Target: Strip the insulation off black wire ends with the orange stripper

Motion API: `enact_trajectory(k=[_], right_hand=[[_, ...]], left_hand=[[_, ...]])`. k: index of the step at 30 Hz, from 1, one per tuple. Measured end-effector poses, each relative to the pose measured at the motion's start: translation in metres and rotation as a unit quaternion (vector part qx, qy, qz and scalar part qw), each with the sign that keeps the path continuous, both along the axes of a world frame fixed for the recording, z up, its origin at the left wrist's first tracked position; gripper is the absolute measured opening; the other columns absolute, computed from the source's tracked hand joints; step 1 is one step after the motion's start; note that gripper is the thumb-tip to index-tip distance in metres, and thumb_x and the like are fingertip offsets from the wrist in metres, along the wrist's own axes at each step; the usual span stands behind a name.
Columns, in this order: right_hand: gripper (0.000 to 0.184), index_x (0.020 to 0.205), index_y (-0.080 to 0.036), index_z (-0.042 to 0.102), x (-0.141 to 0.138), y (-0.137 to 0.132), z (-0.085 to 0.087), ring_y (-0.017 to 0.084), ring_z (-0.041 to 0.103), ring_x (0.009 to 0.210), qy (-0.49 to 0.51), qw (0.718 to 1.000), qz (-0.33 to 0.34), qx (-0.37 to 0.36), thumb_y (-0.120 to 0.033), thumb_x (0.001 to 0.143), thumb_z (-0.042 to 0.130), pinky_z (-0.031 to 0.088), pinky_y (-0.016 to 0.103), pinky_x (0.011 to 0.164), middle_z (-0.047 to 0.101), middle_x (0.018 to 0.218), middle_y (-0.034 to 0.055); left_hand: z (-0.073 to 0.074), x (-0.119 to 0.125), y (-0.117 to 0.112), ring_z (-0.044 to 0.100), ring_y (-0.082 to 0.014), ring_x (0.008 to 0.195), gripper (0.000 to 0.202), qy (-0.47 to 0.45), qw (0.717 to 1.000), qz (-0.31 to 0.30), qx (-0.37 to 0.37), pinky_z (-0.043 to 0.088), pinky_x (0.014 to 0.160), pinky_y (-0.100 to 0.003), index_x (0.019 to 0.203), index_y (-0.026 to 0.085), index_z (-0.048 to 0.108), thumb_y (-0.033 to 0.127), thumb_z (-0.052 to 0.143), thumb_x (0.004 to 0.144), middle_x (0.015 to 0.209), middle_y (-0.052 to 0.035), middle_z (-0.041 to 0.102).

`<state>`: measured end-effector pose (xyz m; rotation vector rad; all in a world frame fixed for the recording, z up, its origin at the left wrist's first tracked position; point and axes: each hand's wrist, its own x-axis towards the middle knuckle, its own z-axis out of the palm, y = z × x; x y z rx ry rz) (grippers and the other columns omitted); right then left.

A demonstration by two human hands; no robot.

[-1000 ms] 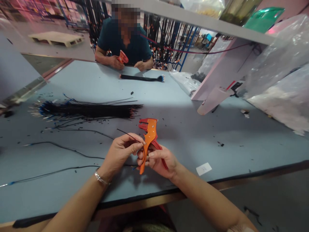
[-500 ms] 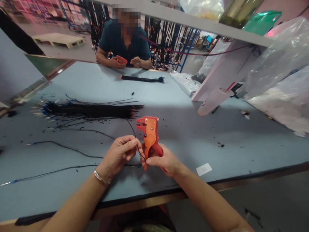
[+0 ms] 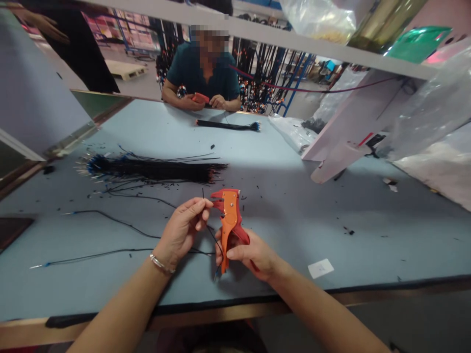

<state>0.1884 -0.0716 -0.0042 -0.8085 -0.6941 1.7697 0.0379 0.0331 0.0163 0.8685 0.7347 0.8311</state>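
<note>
My left hand (image 3: 184, 225) is closed, pinching a thin black wire (image 3: 215, 238) between thumb and forefinger. A short end of the wire sticks up above the fingertips, close to the stripper's jaws. From there it runs down to my right hand (image 3: 253, 255), and a blue-tipped end shows below. My right hand is wrapped round the handles of an orange and red wire stripper (image 3: 230, 211), its jaws pointing left. Beyond my hands lies a thick bundle of black wires (image 3: 158, 170) with blue and metal ends. Loose wires (image 3: 99, 253) lie to the left.
Across the table (image 3: 279, 235) a person (image 3: 202, 73) holds a red tool (image 3: 200, 98) behind a smaller wire bundle (image 3: 228, 125). A white label (image 3: 320, 268) lies front right. A post (image 3: 338, 113) and plastic bags (image 3: 437, 142) stand right. Another person's hand (image 3: 47, 24) shows top left.
My left hand has come nearer the stripper's jaws, and the wire end now points up from the fingertips. A blue-tipped end now shows below my right hand. The camera view has shifted slightly.
</note>
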Motion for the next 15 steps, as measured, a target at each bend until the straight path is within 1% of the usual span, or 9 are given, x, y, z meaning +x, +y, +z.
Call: enact_trajectory(k=[2, 5, 7, 9, 10, 12, 15], right_hand=[[0.036, 0.097, -0.014, 0.060, 0.002, 0.000, 0.000, 0.019, 0.066, 0.070, 0.008, 1.000, -0.022, -0.010, -0.013, 0.062, 0.071, 0.051, 0.031, 0.066, 0.067, 0.079, 0.0029], [0.036, 0.097, -0.015, 0.060, 0.005, 0.002, 0.000, 0.021, 0.068, 0.075, 0.015, 0.997, -0.072, -0.021, -0.011, 0.062, 0.070, 0.053, 0.033, 0.069, 0.069, 0.086, 0.0046], [0.034, 0.096, -0.016, 0.061, 0.007, 0.003, 0.001, 0.022, 0.069, 0.077, 0.017, 0.995, -0.098, -0.020, -0.010, 0.063, 0.069, 0.054, 0.035, 0.070, 0.070, 0.090, 0.0056], [0.032, 0.095, -0.016, 0.061, 0.008, 0.004, 0.002, 0.023, 0.068, 0.081, 0.020, 0.993, -0.117, -0.015, -0.010, 0.064, 0.067, 0.055, 0.036, 0.072, 0.069, 0.096, 0.0067], [0.031, 0.094, -0.017, 0.062, 0.008, 0.004, 0.002, 0.023, 0.068, 0.084, 0.021, 0.992, -0.124, -0.013, -0.010, 0.065, 0.067, 0.055, 0.036, 0.072, 0.069, 0.100, 0.0071], [0.028, 0.093, -0.017, 0.063, 0.008, 0.004, 0.003, 0.023, 0.067, 0.087, 0.027, 0.991, -0.127, -0.012, -0.010, 0.066, 0.065, 0.056, 0.037, 0.073, 0.068, 0.104, 0.0075], [0.027, 0.094, -0.016, 0.063, 0.008, 0.004, 0.002, 0.022, 0.068, 0.082, 0.053, 0.993, -0.106, -0.027, -0.010, 0.068, 0.063, 0.056, 0.039, 0.076, 0.069, 0.093, 0.0063]], left_hand=[[-0.002, 0.000, 0.003, 0.044, -0.0046, 0.048, 0.022, 0.007, 1.000, 0.024, 0.014, 0.035, 0.045, -0.013, 0.074, 0.013, 0.070, 0.034, 0.074, 0.071, 0.055, 0.0017, 0.053], [-0.004, 0.001, 0.007, 0.049, -0.0068, 0.056, 0.020, -0.006, 0.998, 0.055, 0.037, 0.043, 0.054, -0.015, 0.073, 0.011, 0.070, 0.031, 0.074, 0.071, 0.055, 0.0014, 0.052], [-0.003, 0.001, 0.009, 0.050, -0.0081, 0.057, 0.018, -0.022, 0.997, 0.061, 0.033, 0.046, 0.058, -0.017, 0.075, 0.012, 0.069, 0.030, 0.073, 0.072, 0.056, 0.0019, 0.050], [0.000, -0.002, 0.013, 0.050, -0.0088, 0.056, 0.016, -0.044, 0.997, 0.061, 0.014, 0.048, 0.057, -0.020, 0.080, 0.014, 0.068, 0.028, 0.072, 0.074, 0.057, 0.0030, 0.048], [0.002, -0.005, 0.015, 0.049, -0.0083, 0.053, 0.015, -0.059, 0.996, 0.064, 0.003, 0.047, 0.054, -0.020, 0.082, 0.015, 0.067, 0.028, 0.071, 0.074, 0.057, 0.0037, 0.047], [0.006, -0.013, 0.020, 0.042, -0.0057, 0.047, 0.013, -0.091, 0.993, 0.079, -0.016, 0.041, 0.046, -0.017, 0.084, 0.017, 0.066, 0.026, 0.070, 0.076, 0.058, 0.0052, 0.044], [0.011, -0.024, 0.027, 0.032, -0.0024, 0.042, 0.011, -0.107, 0.988, 0.111, -0.016, 0.030, 0.040, -0.013, 0.083, 0.016, 0.066, 0.023, 0.068, 0.076, 0.058, 0.0065, 0.041]])
